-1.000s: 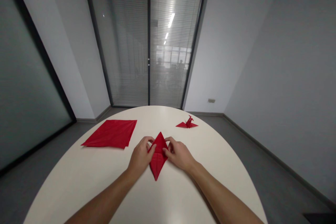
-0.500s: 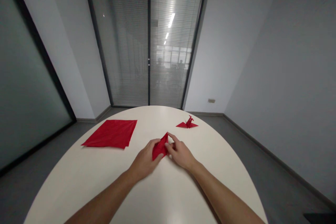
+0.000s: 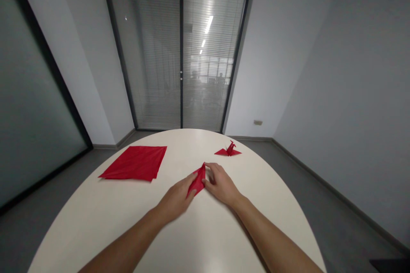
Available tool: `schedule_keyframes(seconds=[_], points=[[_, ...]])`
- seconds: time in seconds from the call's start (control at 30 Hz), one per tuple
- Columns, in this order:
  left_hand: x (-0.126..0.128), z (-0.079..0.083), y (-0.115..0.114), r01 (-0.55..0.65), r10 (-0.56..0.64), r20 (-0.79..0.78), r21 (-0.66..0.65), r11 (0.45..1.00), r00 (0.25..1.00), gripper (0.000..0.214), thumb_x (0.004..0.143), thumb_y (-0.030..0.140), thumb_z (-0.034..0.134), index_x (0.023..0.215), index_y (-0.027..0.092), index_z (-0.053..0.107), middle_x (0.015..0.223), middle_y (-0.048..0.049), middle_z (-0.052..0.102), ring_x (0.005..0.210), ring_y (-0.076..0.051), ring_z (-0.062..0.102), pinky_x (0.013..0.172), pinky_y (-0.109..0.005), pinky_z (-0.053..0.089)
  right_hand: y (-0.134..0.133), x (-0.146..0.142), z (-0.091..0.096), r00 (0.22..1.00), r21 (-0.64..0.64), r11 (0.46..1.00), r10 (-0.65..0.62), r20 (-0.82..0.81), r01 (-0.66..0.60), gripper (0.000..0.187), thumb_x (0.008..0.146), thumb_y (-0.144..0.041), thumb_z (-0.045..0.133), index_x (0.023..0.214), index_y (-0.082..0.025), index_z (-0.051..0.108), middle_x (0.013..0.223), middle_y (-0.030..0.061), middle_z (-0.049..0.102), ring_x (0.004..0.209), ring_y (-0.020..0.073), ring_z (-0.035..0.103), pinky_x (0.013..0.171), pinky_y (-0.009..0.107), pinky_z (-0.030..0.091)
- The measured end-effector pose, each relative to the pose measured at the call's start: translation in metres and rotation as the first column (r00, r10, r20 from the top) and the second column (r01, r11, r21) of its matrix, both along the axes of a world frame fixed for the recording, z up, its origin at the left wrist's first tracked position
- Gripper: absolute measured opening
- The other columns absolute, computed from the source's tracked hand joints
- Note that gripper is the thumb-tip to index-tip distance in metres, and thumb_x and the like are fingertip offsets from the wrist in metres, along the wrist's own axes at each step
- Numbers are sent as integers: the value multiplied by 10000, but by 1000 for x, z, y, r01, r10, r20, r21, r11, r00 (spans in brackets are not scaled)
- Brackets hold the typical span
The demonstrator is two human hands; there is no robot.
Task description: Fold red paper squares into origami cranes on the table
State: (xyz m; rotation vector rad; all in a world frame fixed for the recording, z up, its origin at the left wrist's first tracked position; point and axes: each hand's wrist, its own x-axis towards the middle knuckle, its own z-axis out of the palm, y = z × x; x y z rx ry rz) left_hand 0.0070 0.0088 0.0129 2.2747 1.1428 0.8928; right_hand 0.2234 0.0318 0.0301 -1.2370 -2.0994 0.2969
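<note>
A small folded piece of red paper (image 3: 199, 181) is between my two hands, near the middle of the round table. My left hand (image 3: 177, 196) grips its left side, thumb below and fingers along the upper edge. On the other side, my right hand (image 3: 221, 182) has its fingertips at the paper's top point and its thumb against the right edge. Part of the paper's left end is hidden by my left hand. Beyond my right hand stands a finished red paper crane (image 3: 229, 150) with spread wings.
A stack of red paper sheets (image 3: 134, 163) lies flat on the left of the white round table (image 3: 192, 140). Past the table's far edge are a glass partition with blinds (image 3: 153, 59) and a wall socket (image 3: 258, 123).
My left hand has shifted its fingers further over the paper's upper left edge. My right fingers have straightened slightly at the top point. The crane and the stack stay put.
</note>
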Motion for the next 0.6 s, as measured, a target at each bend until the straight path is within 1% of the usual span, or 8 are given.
schedule_keyframes(seconds=[0.1,0.23,0.33,0.47,0.6], points=[[-1,-2,1,20,-19,-34,38,999,999,467,993,259,454,1458,245,493,1511,-77,517,1390,-229,494,1183,-441,381,-1,2,0,997,13,999,42,66,-43,591,851,-237,620,1422,-131,503,1439,172,540,1335,291,481,1140,463,386],[-1,0,0,59,-56,-44,56,997,997,433,994,230,457,1416,257,547,1477,-68,555,1384,-230,502,1177,-458,395,-2,2,1,981,15,994,106,164,-110,581,881,-237,578,1452,-158,505,1522,164,474,1422,308,403,1181,522,331],[-2,2,-1,105,-104,-23,57,993,994,424,983,203,478,1392,267,568,1438,-57,596,1363,-223,525,1172,-451,406,-1,3,1,973,6,993,116,199,-120,576,882,-189,540,1456,-148,503,1498,151,509,1434,296,394,1197,529,312],[-3,5,-2,142,-142,-2,52,988,990,417,973,202,495,1372,281,589,1421,-37,612,1348,-225,540,1170,-458,412,3,7,1,974,40,994,95,204,-106,512,881,-160,527,1391,-140,570,1426,149,574,1396,287,435,1201,510,312],[-5,8,-5,184,-182,-40,54,981,982,426,952,186,513,1354,293,608,1371,-25,650,1285,-234,592,1144,-460,447,9,18,1,979,58,994,79,188,-92,481,851,-132,542,1325,-163,621,1414,134,586,1403,293,427,1187,519,322]])
